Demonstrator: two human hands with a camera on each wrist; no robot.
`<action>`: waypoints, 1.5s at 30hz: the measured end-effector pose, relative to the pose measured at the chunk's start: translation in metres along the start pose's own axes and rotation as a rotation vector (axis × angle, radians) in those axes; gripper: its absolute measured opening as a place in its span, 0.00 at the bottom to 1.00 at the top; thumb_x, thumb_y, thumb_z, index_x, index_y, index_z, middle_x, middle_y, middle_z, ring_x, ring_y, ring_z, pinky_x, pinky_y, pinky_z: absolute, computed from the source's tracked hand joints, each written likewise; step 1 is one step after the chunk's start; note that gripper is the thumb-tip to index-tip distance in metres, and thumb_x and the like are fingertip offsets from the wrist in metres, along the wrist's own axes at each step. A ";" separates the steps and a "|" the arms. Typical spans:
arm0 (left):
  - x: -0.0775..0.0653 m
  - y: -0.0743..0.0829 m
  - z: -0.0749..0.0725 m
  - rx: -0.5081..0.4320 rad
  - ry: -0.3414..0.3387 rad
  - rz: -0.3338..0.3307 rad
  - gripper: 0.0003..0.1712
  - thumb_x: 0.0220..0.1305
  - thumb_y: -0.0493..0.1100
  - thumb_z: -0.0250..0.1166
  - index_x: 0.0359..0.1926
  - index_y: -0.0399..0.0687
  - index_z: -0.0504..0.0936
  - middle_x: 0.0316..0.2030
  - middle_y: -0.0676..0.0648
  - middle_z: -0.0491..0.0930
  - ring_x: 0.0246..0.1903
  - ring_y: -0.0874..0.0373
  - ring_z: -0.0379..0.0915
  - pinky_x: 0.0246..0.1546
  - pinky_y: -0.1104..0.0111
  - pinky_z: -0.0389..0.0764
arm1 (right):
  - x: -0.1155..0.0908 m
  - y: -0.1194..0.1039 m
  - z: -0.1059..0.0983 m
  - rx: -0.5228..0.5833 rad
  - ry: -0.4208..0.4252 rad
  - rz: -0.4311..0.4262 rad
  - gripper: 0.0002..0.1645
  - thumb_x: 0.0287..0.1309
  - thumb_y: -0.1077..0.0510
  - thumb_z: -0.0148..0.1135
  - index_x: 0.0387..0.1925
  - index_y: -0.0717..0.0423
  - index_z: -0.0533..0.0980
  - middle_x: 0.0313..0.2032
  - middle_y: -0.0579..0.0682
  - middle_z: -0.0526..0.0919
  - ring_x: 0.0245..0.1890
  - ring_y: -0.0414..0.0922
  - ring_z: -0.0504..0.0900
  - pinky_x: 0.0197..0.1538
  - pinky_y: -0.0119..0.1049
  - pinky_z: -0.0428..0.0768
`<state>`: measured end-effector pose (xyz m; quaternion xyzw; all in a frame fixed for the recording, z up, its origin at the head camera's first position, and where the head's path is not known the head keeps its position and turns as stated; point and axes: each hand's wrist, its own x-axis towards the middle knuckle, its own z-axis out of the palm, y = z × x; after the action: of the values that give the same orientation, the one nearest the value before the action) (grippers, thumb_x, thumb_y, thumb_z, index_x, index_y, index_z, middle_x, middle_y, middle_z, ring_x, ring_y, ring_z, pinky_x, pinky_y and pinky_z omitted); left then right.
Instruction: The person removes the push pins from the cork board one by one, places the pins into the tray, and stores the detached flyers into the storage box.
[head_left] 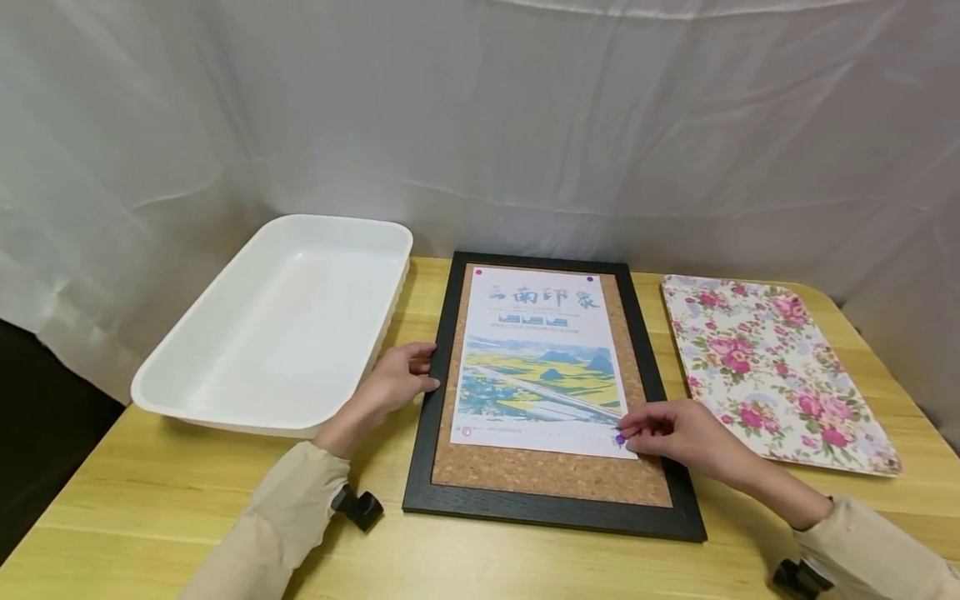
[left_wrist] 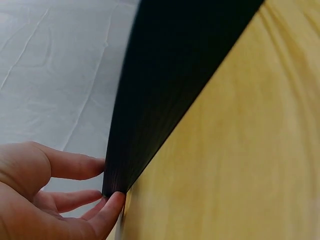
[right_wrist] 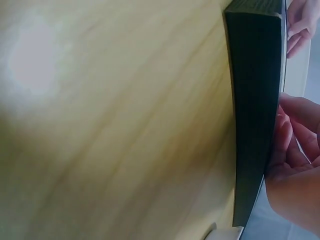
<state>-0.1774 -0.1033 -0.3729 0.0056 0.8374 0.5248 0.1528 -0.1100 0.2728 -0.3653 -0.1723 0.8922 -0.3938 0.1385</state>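
A black-framed cork board (head_left: 551,475) lies on the table with a printed landscape poster (head_left: 543,333) on it. My left hand (head_left: 393,379) rests its fingertips against the frame's left side; the left wrist view shows the fingers (left_wrist: 80,167) touching the dark edge. At the poster's lower right corner, my right hand (head_left: 686,433) pinches a purple pushpin (head_left: 620,438) between thumb and fingers. A pink pin (head_left: 478,272) sits in the upper left corner, a dark blue pin (head_left: 590,279) in the upper right, and a pale pink one (head_left: 467,432) in the lower left.
A deep white plastic tray (head_left: 273,417) stands left of the board. On the right lies a flower-patterned tray (head_left: 776,367). A grey-white curtain (head_left: 525,125) hangs behind the wooden table (head_left: 112,500).
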 end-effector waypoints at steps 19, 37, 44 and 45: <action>0.000 0.000 0.000 -0.001 -0.012 0.019 0.34 0.63 0.26 0.59 0.69 0.31 0.62 0.64 0.34 0.66 0.59 0.42 0.66 0.52 0.58 0.74 | 0.007 -0.008 -0.003 -0.098 -0.067 -0.076 0.06 0.56 0.64 0.67 0.36 0.55 0.86 0.34 0.44 0.84 0.27 0.35 0.77 0.27 0.32 0.76; 0.001 -0.003 -0.001 0.009 -0.010 0.021 0.33 0.63 0.26 0.60 0.69 0.31 0.63 0.63 0.34 0.67 0.58 0.42 0.67 0.52 0.58 0.75 | 0.007 -0.010 -0.002 -0.069 -0.092 -0.017 0.06 0.58 0.63 0.66 0.38 0.57 0.84 0.31 0.43 0.82 0.23 0.37 0.72 0.26 0.31 0.73; 0.001 -0.003 -0.001 0.008 -0.013 0.018 0.33 0.63 0.27 0.60 0.69 0.32 0.63 0.63 0.34 0.67 0.59 0.42 0.67 0.52 0.57 0.74 | 0.006 -0.010 -0.001 -0.065 -0.078 -0.037 0.07 0.57 0.63 0.66 0.38 0.57 0.85 0.31 0.43 0.83 0.24 0.37 0.74 0.27 0.32 0.75; 0.001 -0.003 -0.001 0.007 -0.014 0.017 0.33 0.63 0.27 0.60 0.69 0.32 0.63 0.63 0.34 0.67 0.59 0.42 0.66 0.52 0.57 0.74 | 0.006 -0.009 -0.001 -0.071 -0.078 -0.045 0.07 0.57 0.63 0.66 0.38 0.57 0.85 0.32 0.43 0.83 0.25 0.36 0.74 0.27 0.32 0.75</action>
<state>-0.1776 -0.1051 -0.3756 0.0169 0.8381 0.5229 0.1541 -0.1136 0.2652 -0.3581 -0.2121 0.8955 -0.3581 0.1581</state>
